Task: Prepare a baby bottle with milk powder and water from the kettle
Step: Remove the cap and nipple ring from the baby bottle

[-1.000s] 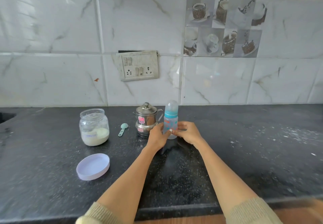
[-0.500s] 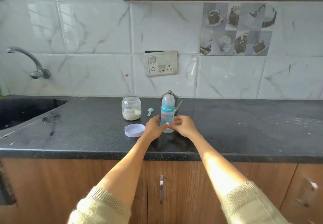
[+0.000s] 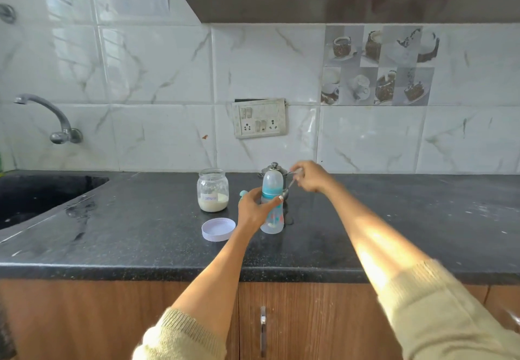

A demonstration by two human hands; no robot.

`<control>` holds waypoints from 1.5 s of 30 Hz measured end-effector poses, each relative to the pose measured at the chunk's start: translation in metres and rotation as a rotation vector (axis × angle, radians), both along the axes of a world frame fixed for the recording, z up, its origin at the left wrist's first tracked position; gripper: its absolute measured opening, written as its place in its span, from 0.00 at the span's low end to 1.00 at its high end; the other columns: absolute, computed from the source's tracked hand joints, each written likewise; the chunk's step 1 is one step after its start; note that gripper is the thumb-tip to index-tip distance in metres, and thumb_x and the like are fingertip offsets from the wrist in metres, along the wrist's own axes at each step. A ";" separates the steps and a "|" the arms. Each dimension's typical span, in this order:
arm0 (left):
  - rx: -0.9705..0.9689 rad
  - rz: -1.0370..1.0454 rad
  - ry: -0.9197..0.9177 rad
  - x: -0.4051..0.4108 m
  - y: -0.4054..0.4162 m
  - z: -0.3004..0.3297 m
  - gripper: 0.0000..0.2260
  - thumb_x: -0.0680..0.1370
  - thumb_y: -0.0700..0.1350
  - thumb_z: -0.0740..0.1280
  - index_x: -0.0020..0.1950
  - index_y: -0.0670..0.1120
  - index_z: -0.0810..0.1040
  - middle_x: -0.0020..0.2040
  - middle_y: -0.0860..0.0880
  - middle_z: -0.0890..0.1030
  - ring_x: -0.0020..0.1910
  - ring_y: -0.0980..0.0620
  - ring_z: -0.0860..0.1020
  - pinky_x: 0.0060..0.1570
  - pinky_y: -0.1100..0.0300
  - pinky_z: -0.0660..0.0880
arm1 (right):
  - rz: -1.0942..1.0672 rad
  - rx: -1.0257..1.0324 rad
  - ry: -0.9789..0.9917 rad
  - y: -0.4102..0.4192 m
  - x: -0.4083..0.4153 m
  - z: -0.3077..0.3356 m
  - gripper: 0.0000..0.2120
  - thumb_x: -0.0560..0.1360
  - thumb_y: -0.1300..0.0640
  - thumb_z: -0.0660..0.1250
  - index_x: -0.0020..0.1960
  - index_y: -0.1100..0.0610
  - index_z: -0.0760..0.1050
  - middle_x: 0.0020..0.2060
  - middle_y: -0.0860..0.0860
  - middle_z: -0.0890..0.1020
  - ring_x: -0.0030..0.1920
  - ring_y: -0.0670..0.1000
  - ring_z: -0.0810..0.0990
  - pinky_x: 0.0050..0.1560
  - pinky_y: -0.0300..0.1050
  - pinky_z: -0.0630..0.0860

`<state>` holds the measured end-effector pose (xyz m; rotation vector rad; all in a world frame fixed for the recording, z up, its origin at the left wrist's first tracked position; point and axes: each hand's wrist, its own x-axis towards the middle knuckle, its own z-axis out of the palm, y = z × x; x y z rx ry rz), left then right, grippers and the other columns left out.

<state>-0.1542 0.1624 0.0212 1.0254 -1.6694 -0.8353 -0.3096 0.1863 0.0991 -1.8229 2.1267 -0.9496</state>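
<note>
A clear baby bottle point(image 3: 273, 220) with a blue collar and a domed cap stands on the black counter point(image 3: 140, 236). My left hand point(image 3: 251, 211) is wrapped around its middle. Right behind the bottle stands a small steel kettle point(image 3: 273, 166), mostly hidden by it. My right hand point(image 3: 311, 177) is at the kettle's right side, fingers closed on its thin handle. A glass jar point(image 3: 213, 191) holding white milk powder stands open to the left of the bottle. Its white lid point(image 3: 218, 229) lies flat in front of it. A teal scoop point(image 3: 242, 192) peeks out beside my left hand.
A dark sink point(image 3: 33, 196) is sunk into the counter at far left, with a wall tap point(image 3: 57, 123) above it. A socket plate point(image 3: 259, 118) sits on the tiled wall behind the kettle. Wooden cabinet doors point(image 3: 309, 320) are below the counter edge.
My right hand left the bottle and moved up and right to the kettle's handle. My left hand stays on the bottle. The camera pulled back and up.
</note>
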 end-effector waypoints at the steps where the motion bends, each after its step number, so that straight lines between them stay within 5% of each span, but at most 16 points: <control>1: -0.005 0.007 -0.001 0.000 -0.002 -0.001 0.20 0.72 0.52 0.73 0.60 0.44 0.78 0.54 0.48 0.82 0.48 0.54 0.77 0.44 0.63 0.69 | 0.013 -0.027 -0.030 -0.001 0.003 0.014 0.14 0.79 0.64 0.57 0.63 0.60 0.73 0.57 0.58 0.78 0.46 0.55 0.77 0.36 0.41 0.74; 4: -0.027 0.008 -0.016 -0.001 -0.005 -0.002 0.20 0.72 0.51 0.73 0.59 0.43 0.79 0.52 0.48 0.82 0.45 0.54 0.77 0.38 0.69 0.70 | 0.080 0.050 0.016 -0.002 0.025 0.045 0.19 0.80 0.48 0.58 0.65 0.58 0.72 0.56 0.57 0.79 0.44 0.58 0.84 0.43 0.49 0.82; 8: -0.039 -0.014 -0.024 -0.002 -0.007 -0.003 0.17 0.73 0.48 0.72 0.57 0.40 0.78 0.47 0.49 0.81 0.39 0.58 0.77 0.31 0.78 0.69 | 0.051 0.418 0.396 -0.002 0.058 0.059 0.34 0.70 0.30 0.60 0.60 0.57 0.76 0.51 0.57 0.83 0.45 0.56 0.85 0.47 0.48 0.81; 11: -0.029 -0.037 -0.004 -0.004 -0.006 -0.005 0.15 0.74 0.46 0.71 0.58 0.40 0.77 0.47 0.50 0.79 0.39 0.59 0.76 0.31 0.78 0.70 | 0.033 0.361 0.517 -0.003 0.067 0.058 0.29 0.71 0.37 0.68 0.61 0.58 0.76 0.53 0.55 0.83 0.48 0.55 0.84 0.39 0.41 0.76; 17: -0.034 -0.046 0.021 -0.004 -0.008 -0.006 0.15 0.74 0.46 0.71 0.58 0.39 0.78 0.48 0.48 0.80 0.40 0.58 0.77 0.32 0.78 0.71 | 0.172 0.470 0.410 -0.006 0.067 0.067 0.18 0.70 0.61 0.73 0.60 0.51 0.78 0.59 0.54 0.78 0.53 0.57 0.82 0.53 0.48 0.80; 20: -0.032 -0.055 0.031 -0.004 -0.008 -0.007 0.15 0.74 0.45 0.71 0.58 0.40 0.77 0.49 0.48 0.81 0.40 0.58 0.77 0.32 0.78 0.72 | 0.228 0.483 0.465 0.000 0.070 0.073 0.18 0.72 0.56 0.71 0.61 0.47 0.77 0.58 0.47 0.74 0.58 0.50 0.75 0.44 0.38 0.74; 25: -0.032 -0.058 0.039 -0.002 -0.008 -0.006 0.17 0.74 0.47 0.71 0.59 0.41 0.77 0.50 0.49 0.81 0.43 0.56 0.78 0.31 0.76 0.71 | 0.004 0.373 0.612 -0.006 0.077 0.061 0.31 0.73 0.34 0.62 0.67 0.55 0.72 0.61 0.52 0.76 0.53 0.55 0.78 0.48 0.46 0.75; 28: -0.023 -0.069 0.045 -0.001 -0.008 -0.006 0.15 0.74 0.46 0.71 0.58 0.41 0.77 0.49 0.49 0.82 0.40 0.59 0.78 0.31 0.76 0.72 | 0.055 0.454 0.619 -0.006 0.079 0.058 0.20 0.75 0.47 0.66 0.64 0.55 0.74 0.54 0.52 0.76 0.45 0.53 0.77 0.45 0.44 0.77; 32: -0.026 -0.082 0.065 -0.002 -0.007 -0.006 0.13 0.74 0.44 0.71 0.57 0.41 0.77 0.49 0.50 0.81 0.40 0.60 0.78 0.33 0.77 0.72 | 0.252 0.583 0.539 -0.005 0.081 0.062 0.18 0.71 0.58 0.67 0.59 0.45 0.78 0.56 0.43 0.74 0.57 0.47 0.72 0.59 0.42 0.73; 34: -0.028 -0.075 0.056 -0.002 -0.006 -0.005 0.15 0.74 0.45 0.71 0.58 0.41 0.76 0.50 0.50 0.80 0.42 0.58 0.78 0.33 0.75 0.72 | 0.229 0.527 0.503 -0.007 0.082 0.061 0.17 0.68 0.49 0.69 0.57 0.41 0.78 0.61 0.44 0.74 0.61 0.50 0.73 0.64 0.48 0.72; 38: -0.016 -0.067 0.042 -0.002 -0.008 -0.005 0.19 0.74 0.48 0.71 0.62 0.40 0.75 0.55 0.48 0.81 0.48 0.54 0.78 0.35 0.72 0.72 | 0.031 0.424 0.583 -0.013 0.076 0.056 0.32 0.69 0.32 0.64 0.67 0.49 0.71 0.63 0.50 0.73 0.56 0.54 0.77 0.53 0.48 0.77; 41: -0.016 -0.065 0.042 -0.001 -0.007 -0.005 0.18 0.74 0.48 0.71 0.60 0.41 0.76 0.54 0.48 0.81 0.47 0.55 0.78 0.34 0.72 0.72 | 0.059 0.468 0.565 -0.010 0.073 0.054 0.22 0.74 0.44 0.65 0.64 0.52 0.73 0.61 0.53 0.75 0.44 0.53 0.79 0.43 0.45 0.77; 43: -0.014 -0.069 0.054 -0.001 -0.007 -0.005 0.16 0.74 0.46 0.71 0.58 0.41 0.77 0.52 0.48 0.82 0.44 0.56 0.78 0.33 0.74 0.73 | 0.203 0.512 0.484 -0.008 0.071 0.055 0.13 0.73 0.58 0.65 0.58 0.50 0.77 0.58 0.50 0.76 0.49 0.51 0.79 0.46 0.42 0.78; 45: -0.015 -0.068 0.051 -0.001 -0.006 -0.004 0.15 0.74 0.45 0.71 0.58 0.41 0.77 0.49 0.49 0.81 0.42 0.56 0.78 0.32 0.75 0.72 | 0.293 0.535 0.377 -0.006 0.073 0.056 0.14 0.71 0.59 0.65 0.55 0.50 0.79 0.55 0.48 0.78 0.53 0.48 0.77 0.50 0.40 0.76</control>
